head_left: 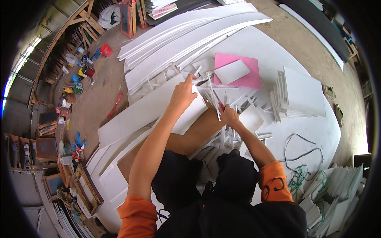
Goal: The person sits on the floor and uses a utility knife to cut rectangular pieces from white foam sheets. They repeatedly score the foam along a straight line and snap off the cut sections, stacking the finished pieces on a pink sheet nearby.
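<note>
My left hand (183,94) reaches over a white board (191,115), thumb and forefinger spread apart, the other fingers partly hidden. A small white strip (197,71) lies right by the forefinger's tip; whether they touch I cannot tell. In my right hand (229,116) is a red-handled knife (221,106), its thin blade pointing away from me toward the offcuts. The white board rests on a brown board (194,134) in front of my knees. Narrow white offcuts (208,95) lie loose between my hands.
A pink sheet (251,71) with a white piece (232,72) on it lies ahead. Long white boards (174,47) are stacked beyond my left hand. White panels (303,93) stand piled at right, near a dark cord (287,148). Paint containers (86,71) line the left floor.
</note>
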Action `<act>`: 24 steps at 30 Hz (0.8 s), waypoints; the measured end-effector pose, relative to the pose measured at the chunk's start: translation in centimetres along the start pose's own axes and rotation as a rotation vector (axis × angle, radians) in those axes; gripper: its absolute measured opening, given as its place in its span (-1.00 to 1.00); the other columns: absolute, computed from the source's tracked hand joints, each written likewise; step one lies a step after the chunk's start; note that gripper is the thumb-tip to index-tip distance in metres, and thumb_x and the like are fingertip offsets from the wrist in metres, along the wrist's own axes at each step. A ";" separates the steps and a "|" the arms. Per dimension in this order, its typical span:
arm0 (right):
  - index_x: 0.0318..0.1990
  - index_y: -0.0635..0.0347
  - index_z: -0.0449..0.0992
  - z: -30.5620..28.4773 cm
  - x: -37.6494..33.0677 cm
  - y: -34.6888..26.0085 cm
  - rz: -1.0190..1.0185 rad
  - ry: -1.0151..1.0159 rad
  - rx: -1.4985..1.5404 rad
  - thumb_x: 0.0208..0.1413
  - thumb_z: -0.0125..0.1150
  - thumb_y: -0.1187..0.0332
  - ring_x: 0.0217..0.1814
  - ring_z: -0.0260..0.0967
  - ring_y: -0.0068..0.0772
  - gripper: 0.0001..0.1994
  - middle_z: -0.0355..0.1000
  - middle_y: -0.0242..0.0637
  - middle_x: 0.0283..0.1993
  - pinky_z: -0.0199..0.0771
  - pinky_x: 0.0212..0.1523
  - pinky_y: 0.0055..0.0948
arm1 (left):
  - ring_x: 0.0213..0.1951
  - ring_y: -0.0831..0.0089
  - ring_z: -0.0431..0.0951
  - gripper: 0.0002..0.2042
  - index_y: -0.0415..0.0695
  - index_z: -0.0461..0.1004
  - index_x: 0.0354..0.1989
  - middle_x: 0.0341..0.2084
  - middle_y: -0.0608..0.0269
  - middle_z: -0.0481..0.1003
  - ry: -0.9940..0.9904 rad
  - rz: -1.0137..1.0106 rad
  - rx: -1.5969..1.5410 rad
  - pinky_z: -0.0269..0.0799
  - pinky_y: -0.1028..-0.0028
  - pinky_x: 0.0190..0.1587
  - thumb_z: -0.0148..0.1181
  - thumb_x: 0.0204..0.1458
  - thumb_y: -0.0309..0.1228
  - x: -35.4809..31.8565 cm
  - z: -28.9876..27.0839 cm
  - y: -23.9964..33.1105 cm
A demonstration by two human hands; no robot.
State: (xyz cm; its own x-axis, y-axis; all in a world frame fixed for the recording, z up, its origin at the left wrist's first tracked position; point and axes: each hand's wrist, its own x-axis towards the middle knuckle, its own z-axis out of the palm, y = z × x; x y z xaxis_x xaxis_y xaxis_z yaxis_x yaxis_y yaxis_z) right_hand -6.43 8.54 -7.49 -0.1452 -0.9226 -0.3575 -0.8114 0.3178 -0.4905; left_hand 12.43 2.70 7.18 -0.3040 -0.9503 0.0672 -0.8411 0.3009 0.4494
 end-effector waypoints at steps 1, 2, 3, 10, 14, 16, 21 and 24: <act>-0.22 0.33 0.26 0.8 0.3 0.5 0.000 0.030 -0.002 0.03 -0.17 -0.03 -0.19 0.33 0.11 -0.51 0.39 0.14 -0.34 0.29 -0.18 -0.11 | -0.50 0.10 0.43 -0.55 -0.06 0.21 -0.16 -0.72 0.09 0.34 0.009 0.000 -0.012 0.30 0.25 -0.41 0.22 -0.30 -0.46 -0.1 -0.4 0.2; -0.20 0.31 0.22 2.0 0.8 0.8 0.002 0.041 0.010 -0.01 -0.06 0.06 -0.21 0.34 0.10 -0.57 0.39 0.12 -0.34 0.32 -0.21 -0.12 | -0.51 0.10 0.43 -0.55 -0.05 0.21 -0.16 -0.72 0.09 0.34 0.017 -0.008 -0.017 0.30 0.26 -0.42 0.22 -0.30 -0.46 -0.4 -0.8 -0.1; -0.20 0.30 0.22 2.6 1.0 1.1 -0.007 0.058 0.025 -0.01 -0.05 0.09 -0.22 0.34 0.10 -0.59 0.39 0.11 -0.33 0.32 -0.21 -0.12 | -0.52 0.10 0.42 -0.55 -0.05 0.21 -0.16 -0.72 0.10 0.34 0.029 -0.014 -0.024 0.30 0.26 -0.42 0.21 -0.29 -0.46 -0.5 -1.4 -0.3; -0.12 0.26 0.26 1.4 1.7 3.6 -0.190 0.337 0.061 -0.02 0.00 0.27 -0.24 0.33 0.01 -0.67 0.24 0.03 -0.20 0.37 -0.23 -0.22 | -0.40 0.31 0.48 -0.67 -0.11 0.31 -0.22 -0.49 0.13 0.46 0.428 0.003 -0.411 0.33 0.44 -0.28 0.18 -0.23 -0.48 -1.0 -5.6 -0.4; -0.06 0.31 0.18 -4.0 -0.8 4.8 -0.206 0.149 0.517 0.04 -0.02 0.25 -0.21 0.34 -0.18 -0.62 0.29 0.00 -0.26 0.41 -0.28 -0.33 | -0.24 0.34 0.39 -0.68 -0.16 0.31 -0.18 -0.29 0.11 0.38 0.652 -0.106 -0.762 0.29 0.46 -0.21 0.16 -0.14 -0.39 -0.5 -5.6 -0.1; -0.04 0.32 0.16 -7.6 -5.0 4.1 -0.166 0.113 0.788 0.06 -0.04 0.23 -0.32 0.38 -0.27 -0.60 0.30 -0.02 -0.25 0.43 -0.40 -0.41 | -0.15 0.29 0.34 -0.67 -0.16 0.30 -0.15 -0.20 0.15 0.32 0.609 -0.245 -1.156 0.28 0.42 -0.15 0.15 -0.11 -0.35 -0.6 -6.0 2.0; 0.11 0.25 -0.08 -13.7 -11.9 4.6 -0.348 0.222 0.981 0.10 -0.07 0.23 -0.41 0.41 -0.36 -0.49 0.26 0.02 -0.16 0.44 -0.51 -0.52 | -0.14 0.32 0.36 -0.65 -0.13 0.28 -0.11 -0.20 0.20 0.35 0.332 -0.200 -1.911 0.26 0.37 -0.06 0.11 -0.09 -0.31 1.8 -4.0 7.0; 0.17 0.14 -0.28 -16.3 -15.1 2.2 -0.498 0.269 1.098 0.10 -0.07 0.26 -0.34 0.40 -0.31 -0.40 0.12 0.08 -0.02 0.45 -0.47 -0.49 | -0.10 0.39 0.35 -0.64 -0.14 0.27 -0.10 -0.16 0.25 0.35 0.056 -0.199 -2.062 0.26 0.40 -0.05 0.08 -0.06 -0.26 3.2 -0.8 10.5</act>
State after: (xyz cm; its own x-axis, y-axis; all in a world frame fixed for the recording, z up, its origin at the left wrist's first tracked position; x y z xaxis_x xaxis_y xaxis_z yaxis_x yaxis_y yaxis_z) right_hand -15.26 19.59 9.71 -0.1740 -0.9699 0.1702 0.0746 -0.1854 -0.9798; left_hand 2.99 2.74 12.78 -0.2476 -0.9642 -0.0948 0.7820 -0.2566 0.5679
